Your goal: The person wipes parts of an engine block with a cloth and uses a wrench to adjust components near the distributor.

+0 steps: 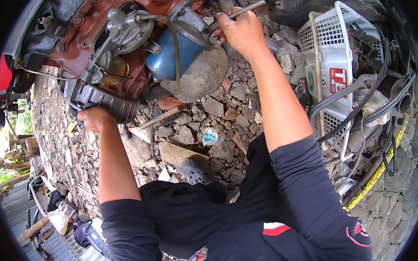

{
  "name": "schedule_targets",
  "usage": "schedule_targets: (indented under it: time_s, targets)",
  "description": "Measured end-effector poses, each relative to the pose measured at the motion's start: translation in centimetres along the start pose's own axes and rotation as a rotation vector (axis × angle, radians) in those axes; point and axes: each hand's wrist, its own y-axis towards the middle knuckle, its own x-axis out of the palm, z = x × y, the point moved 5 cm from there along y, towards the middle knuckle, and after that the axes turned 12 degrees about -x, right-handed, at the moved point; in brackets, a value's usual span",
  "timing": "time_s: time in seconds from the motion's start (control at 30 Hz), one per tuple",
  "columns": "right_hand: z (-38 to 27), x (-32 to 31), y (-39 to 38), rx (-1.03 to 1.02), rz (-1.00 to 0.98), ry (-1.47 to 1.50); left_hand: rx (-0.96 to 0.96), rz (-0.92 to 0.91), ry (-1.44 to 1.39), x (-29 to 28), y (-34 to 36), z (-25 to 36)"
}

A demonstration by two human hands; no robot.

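An orange-red engine block with grey metal parts fills the upper left. My left hand is closed on the edge of a dark ribbed metal housing low on the engine; some fingers are hidden behind it. My right hand is wrapped round a slim steel tool handle, whose other end reaches toward the engine beside a blue rounded canister. That end is partly hidden by the hand. Between my hands sits a grey round pump-like part with a yellowish hose hanging from it.
A big stone lies under the blue canister. Broken rocks and a crushed plastic cup cover the ground by my shoe. At right, a white plastic basket holds metal parts and hoses, near a yellow bar along a stone wall.
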Motion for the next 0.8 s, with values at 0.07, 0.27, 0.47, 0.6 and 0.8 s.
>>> schedule_targets:
  time_s: [0.07, 0.27, 0.47, 0.6, 0.8]
  targets:
    - [0.0, 0.3, -0.1, 0.000, -0.025, 0.033, 0.008, -0.012, -0.008, 0.3, 0.4, -0.2]
    - [-0.1, 0.3, -0.3, 0.025, -0.001, 0.072, 0.012, -0.017, -0.001, 0.5, 0.9, -0.3]
    - [0.7, 0.8, -0.4, -0.020, 0.038, 0.284, 0.103, -0.004, 0.098, 0.4, 0.1, 0.2]
    - [0.5, -0.4, -0.8, 0.212, -0.181, 0.139, -0.049, -0.047, -0.004, 0.2, 0.0, -0.1]
    - [0.7, 0.9, -1.0, 0.112, -0.029, 0.307, -0.011, 0.017, -0.005, 1.2, 1.0, -0.6]
